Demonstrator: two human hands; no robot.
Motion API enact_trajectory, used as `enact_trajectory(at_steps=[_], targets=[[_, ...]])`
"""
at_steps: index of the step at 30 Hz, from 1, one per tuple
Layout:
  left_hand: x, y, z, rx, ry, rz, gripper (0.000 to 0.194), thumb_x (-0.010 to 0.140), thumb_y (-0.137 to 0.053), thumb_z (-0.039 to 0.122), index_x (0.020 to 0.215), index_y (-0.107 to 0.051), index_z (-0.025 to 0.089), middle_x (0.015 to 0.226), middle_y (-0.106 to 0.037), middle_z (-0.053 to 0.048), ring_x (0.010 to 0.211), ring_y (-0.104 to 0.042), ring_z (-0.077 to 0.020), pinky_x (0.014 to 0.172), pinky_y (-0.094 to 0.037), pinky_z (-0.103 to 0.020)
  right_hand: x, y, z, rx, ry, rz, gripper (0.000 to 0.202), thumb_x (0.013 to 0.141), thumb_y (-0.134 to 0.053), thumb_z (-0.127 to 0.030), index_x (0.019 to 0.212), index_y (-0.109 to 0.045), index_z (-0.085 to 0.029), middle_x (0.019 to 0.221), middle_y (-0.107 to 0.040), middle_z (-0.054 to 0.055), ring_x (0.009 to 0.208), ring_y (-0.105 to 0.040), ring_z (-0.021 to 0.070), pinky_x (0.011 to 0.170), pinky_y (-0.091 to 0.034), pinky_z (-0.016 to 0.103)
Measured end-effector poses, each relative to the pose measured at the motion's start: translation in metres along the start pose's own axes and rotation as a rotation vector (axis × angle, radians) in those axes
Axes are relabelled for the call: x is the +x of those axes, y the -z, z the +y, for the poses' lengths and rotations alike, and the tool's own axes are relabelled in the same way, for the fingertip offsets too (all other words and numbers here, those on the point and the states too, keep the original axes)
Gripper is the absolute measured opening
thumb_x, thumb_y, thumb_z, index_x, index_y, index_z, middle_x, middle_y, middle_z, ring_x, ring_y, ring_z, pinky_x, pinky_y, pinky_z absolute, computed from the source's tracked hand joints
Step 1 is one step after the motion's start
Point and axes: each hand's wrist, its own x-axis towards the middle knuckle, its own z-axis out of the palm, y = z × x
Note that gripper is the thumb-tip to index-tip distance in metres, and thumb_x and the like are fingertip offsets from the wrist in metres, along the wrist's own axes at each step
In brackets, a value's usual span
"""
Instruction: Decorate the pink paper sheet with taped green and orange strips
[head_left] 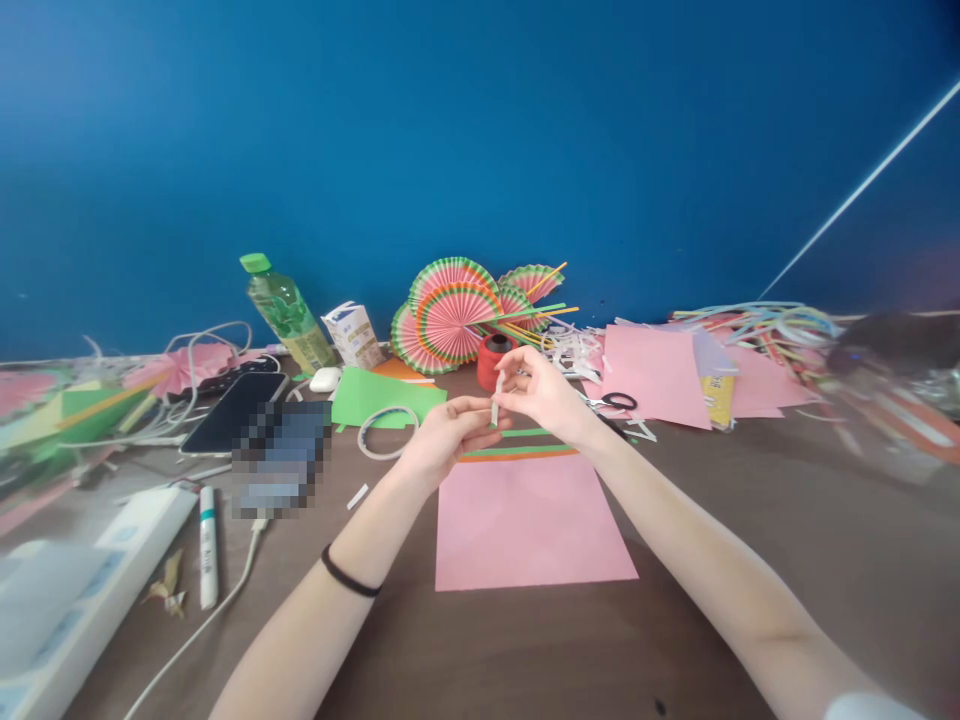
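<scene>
Both hands meet over the far edge of a pink paper sheet (532, 525), with a small white strip (495, 408) between them. My right hand (534, 390) pinches the strip in its fingertips from the right. From the left, my left hand (454, 435) has its fingers closed around the strip's lower end; part of that grip is hidden. Along the sheet's far edge run an orange strip (517, 454) and a green strip (525, 433). Just behind the hands stands a red round container (489, 362) with a dark top.
Pleated paper fans (457, 315) lean by the blue wall. Left are green paper (382, 397), a tape ring (375, 450), a bottle (289, 315), a phone (234, 412), a marker (208, 550) and a power strip (97, 590). Right are scissors (619, 401) and pink sheets (656, 372).
</scene>
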Motion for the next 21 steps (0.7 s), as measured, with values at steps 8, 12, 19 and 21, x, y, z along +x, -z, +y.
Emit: enact_trajectory(at_steps=[8, 12, 19, 21], targets=[[-0.0007, -0.0024, -0.0004, -0.003, -0.014, 0.008, 0.012, 0.068, -0.063, 0.009, 0.08, -0.062, 0.009, 0.089, -0.068, -0.011, 0.081, -0.066, -0.0191, 0.072, -0.053, -0.026, -0.0004, -0.001, -0.0028, -0.024, -0.012, 0.009, 0.03, 0.064, -0.061, -0.012, 0.086, -0.043, -0.02, 0.08, -0.045, -0.003, 0.067, -0.053, 0.0083, 0.058, -0.046, 0.024], [-0.0015, -0.0028, -0.0007, -0.008, -0.016, 0.017, 0.012, 0.068, -0.063, 0.008, 0.08, -0.061, 0.01, 0.087, -0.068, -0.01, 0.081, -0.066, -0.0195, 0.073, -0.053, -0.028, -0.0004, -0.0014, -0.0006, -0.024, 0.009, 0.004, 0.03, 0.064, -0.061, -0.013, 0.087, -0.043, -0.02, 0.081, -0.045, -0.003, 0.067, -0.053, 0.0081, 0.06, -0.046, 0.024], [-0.0009, -0.0023, -0.0016, -0.021, -0.021, 0.023, 0.011, 0.067, -0.062, 0.008, 0.078, -0.062, 0.011, 0.086, -0.069, -0.01, 0.081, -0.066, -0.0198, 0.074, -0.053, -0.028, 0.0001, -0.0018, 0.0005, -0.038, 0.003, 0.006, 0.03, 0.064, -0.061, -0.014, 0.087, -0.043, -0.02, 0.082, -0.045, -0.002, 0.067, -0.053, 0.0083, 0.063, -0.047, 0.025], [-0.001, -0.0021, -0.0016, -0.023, -0.022, 0.02, 0.011, 0.067, -0.062, 0.008, 0.078, -0.061, 0.01, 0.087, -0.069, -0.01, 0.081, -0.066, -0.0198, 0.074, -0.053, -0.028, 0.0003, -0.0015, 0.0003, -0.044, 0.0, 0.009, 0.03, 0.064, -0.061, -0.014, 0.087, -0.043, -0.02, 0.082, -0.045, -0.002, 0.068, -0.053, 0.0084, 0.063, -0.047, 0.026]])
